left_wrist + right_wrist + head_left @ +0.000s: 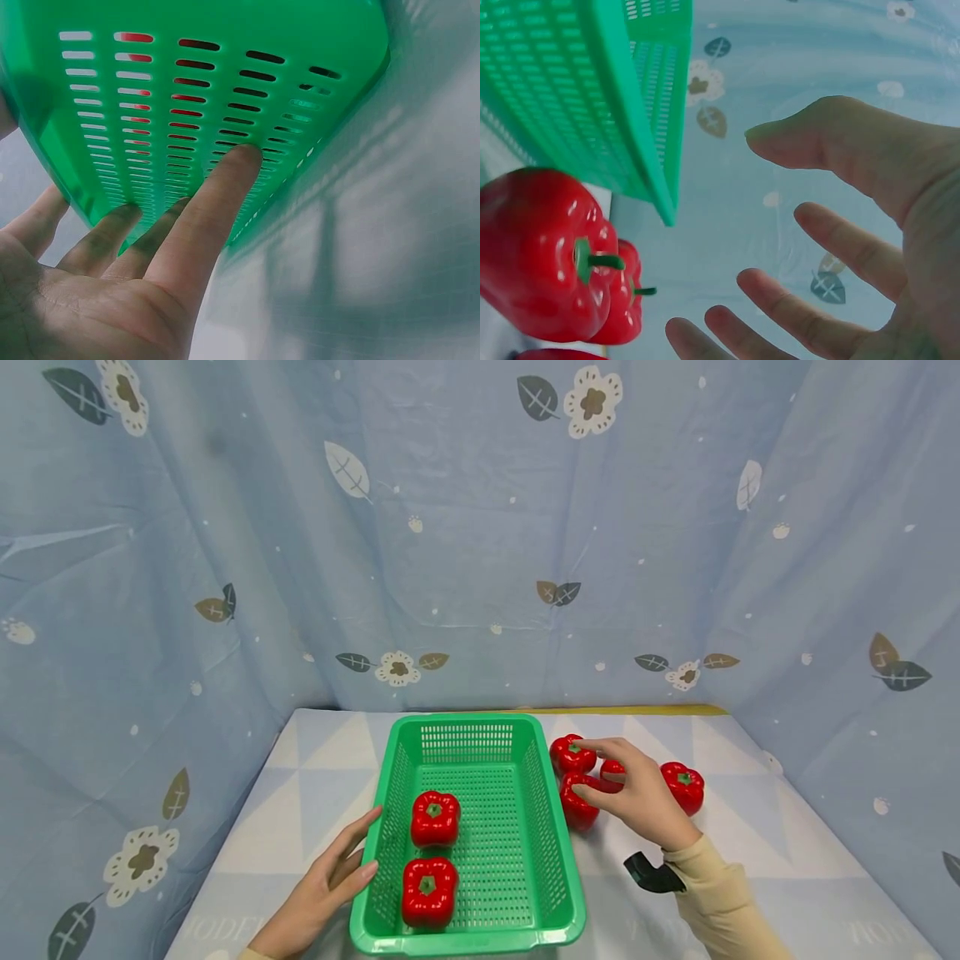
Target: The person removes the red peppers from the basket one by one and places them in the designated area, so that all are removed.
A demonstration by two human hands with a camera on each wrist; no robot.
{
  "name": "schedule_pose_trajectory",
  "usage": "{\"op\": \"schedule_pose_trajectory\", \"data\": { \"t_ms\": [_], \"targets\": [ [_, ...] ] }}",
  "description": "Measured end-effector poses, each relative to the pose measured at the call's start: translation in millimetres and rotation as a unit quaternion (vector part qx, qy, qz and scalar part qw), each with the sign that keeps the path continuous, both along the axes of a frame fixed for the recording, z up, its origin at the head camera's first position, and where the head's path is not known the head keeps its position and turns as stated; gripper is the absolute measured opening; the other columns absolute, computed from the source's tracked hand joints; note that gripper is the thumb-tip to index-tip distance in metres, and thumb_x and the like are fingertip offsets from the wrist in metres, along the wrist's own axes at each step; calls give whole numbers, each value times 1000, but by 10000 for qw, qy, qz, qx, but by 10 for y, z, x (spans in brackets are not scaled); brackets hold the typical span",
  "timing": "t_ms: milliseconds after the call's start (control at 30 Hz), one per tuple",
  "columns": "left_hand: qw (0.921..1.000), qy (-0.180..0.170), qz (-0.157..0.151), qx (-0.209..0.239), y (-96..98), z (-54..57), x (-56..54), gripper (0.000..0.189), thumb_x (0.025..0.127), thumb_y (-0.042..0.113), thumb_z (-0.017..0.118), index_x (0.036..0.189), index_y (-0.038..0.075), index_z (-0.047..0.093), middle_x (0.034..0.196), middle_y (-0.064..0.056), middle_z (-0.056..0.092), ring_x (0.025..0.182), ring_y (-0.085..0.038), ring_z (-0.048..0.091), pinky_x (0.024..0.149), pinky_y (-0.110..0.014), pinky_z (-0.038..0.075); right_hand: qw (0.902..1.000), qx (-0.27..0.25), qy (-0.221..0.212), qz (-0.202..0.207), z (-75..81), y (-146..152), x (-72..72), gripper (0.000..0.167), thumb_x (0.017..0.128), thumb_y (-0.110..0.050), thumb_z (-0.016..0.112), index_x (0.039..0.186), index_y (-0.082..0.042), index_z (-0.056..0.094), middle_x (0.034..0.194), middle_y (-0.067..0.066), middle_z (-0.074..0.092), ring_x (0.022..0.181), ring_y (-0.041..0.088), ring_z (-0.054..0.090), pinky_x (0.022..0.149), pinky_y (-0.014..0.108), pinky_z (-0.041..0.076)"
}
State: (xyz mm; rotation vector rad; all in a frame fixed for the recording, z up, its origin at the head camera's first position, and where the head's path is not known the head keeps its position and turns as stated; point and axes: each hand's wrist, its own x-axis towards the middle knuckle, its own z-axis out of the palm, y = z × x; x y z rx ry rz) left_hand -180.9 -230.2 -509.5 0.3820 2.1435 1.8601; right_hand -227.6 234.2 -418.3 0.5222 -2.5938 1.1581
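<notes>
Hands (318,887) (641,789) — slotted green basket (491,843) — glossy, lobed peppers (430,897) within.

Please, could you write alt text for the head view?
A person's right hand, empty, hovers near four red peppers beside a green basket holding two more peppers; the left hand touches the basket's left side. A patterned blue curtain hangs behind.

The left hand (324,883) has its fingers (105,236) extended, thumb (356,883) apart. The right hand (641,785) holds its thumb (825,139) and fingers (802,311) spread, the sleeved right forearm (720,902) angling in from the lower right.
</notes>
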Motion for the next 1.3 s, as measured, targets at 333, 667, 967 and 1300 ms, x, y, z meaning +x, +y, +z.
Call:
{"op": "schedule_pose_trajectory", "data": {
  "t_ms": [333,667,967,1300],
  "targets": [
    [10000,14,-29,27,-11,-18,-6,63,118,20,54,174,31,28,181,-11,15,161,-58,13,124,-75,27,9958,-716,-156,547,66,-159,-29,64,94,-18,91,152,-21,65,145,-2,65,130,23,63,100,45,63],
    [10000,52,-45,15,-14,-18,-6,63,118,21,53,175,29,26,181,-12,14,160,-59,13,124,-74,28,9796,-1325,-695,1341,284,-423,-125,64,95,-16,89,153,-25,63,150,-2,63,136,28,62,109,56,57],
    [10000,-3,-38,58,-8,-13,1,63,118,21,53,175,30,27,181,-12,14,159,-62,14,123,-74,29,9678,-1502,-860,1826,341,-613,-253,66,98,-12,86,157,-19,59,154,-1,60,139,26,59,109,58,56],
    [10000,-7,28,15,-5,-24,-3,63,118,21,54,174,31,28,181,-12,15,159,-61,15,123,-75,30,9631,-1429,-1016,2041,309,-754,-329,62,98,-13,85,155,-19,62,154,-1,61,138,27,59,107,57,57]
  ]
}}
